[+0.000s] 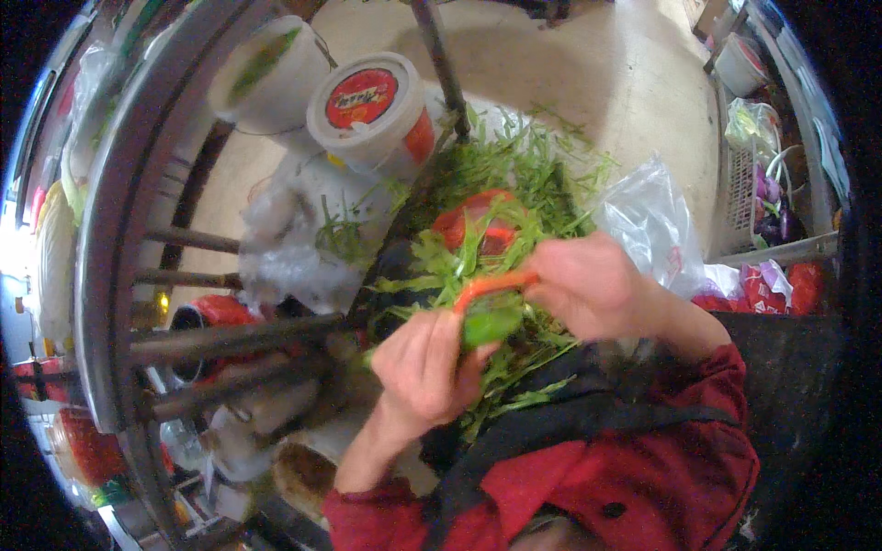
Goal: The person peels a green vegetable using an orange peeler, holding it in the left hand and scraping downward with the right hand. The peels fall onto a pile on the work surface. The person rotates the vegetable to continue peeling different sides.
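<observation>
Before me lies a heap of loose leafy greens, spread over my lap and beyond. My left hand is closed around a bunch of green leaves or stems, partly hidden by the fingers. An orange-red band or strip spans from that hand to my right hand, whose fingers pinch its other end. Both hands are blurred. Just beyond them, a red plastic item, perhaps a roll or bag of the same band, sits among the greens, partly covered by leaves.
A lidded white tub and a white bucket with greens stand at the upper left. A clear plastic bag is right of the heap. Metal rack bars run along the left. Eggplants lie on the right-hand shelf beside a crate.
</observation>
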{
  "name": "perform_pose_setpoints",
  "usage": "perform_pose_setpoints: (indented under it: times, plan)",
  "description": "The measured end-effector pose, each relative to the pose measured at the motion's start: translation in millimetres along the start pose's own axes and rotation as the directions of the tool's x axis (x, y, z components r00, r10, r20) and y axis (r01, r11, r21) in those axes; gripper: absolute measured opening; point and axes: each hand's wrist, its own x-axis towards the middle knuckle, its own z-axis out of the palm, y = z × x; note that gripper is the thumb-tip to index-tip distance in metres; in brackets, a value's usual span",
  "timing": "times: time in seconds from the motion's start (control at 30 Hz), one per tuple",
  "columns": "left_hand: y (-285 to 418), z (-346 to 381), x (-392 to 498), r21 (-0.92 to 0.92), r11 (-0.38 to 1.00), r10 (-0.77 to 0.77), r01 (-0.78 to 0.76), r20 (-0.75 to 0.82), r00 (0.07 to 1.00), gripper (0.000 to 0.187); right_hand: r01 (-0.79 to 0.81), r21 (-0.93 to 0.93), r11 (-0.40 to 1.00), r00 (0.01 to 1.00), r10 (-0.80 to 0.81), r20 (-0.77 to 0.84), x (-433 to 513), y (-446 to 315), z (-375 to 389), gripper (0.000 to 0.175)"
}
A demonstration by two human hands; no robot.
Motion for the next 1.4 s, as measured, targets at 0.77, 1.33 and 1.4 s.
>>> perform_pose_setpoints:
  times: [0.77, 1.33, 1.4]
  plan:
    - [40.6, -6.7, -1.1, -0.105, 0.994, 0.013, -0.010, 0.025, 1.000, 0.032, -0.166, -0.061, 0.984, 0.964, 0.175, 0.202, -30.8, 25.5, 2.2, 0.020]
    - [30.9, 50.1, 10.5, -0.080, 0.937, -0.329, 0.341, 0.133, 0.935, 0.036, -0.310, 0.714, 0.628, 0.896, 0.443, 0.000, -33.9, 5.2, 7.6, 0.047]
    - [28.3, 55.3, 12.1, -0.113, 0.920, -0.358, 0.375, 0.150, 0.922, 0.032, -0.367, 0.635, 0.679, 0.889, 0.457, 0.024, -34.1, 10.7, 7.3, 0.046]
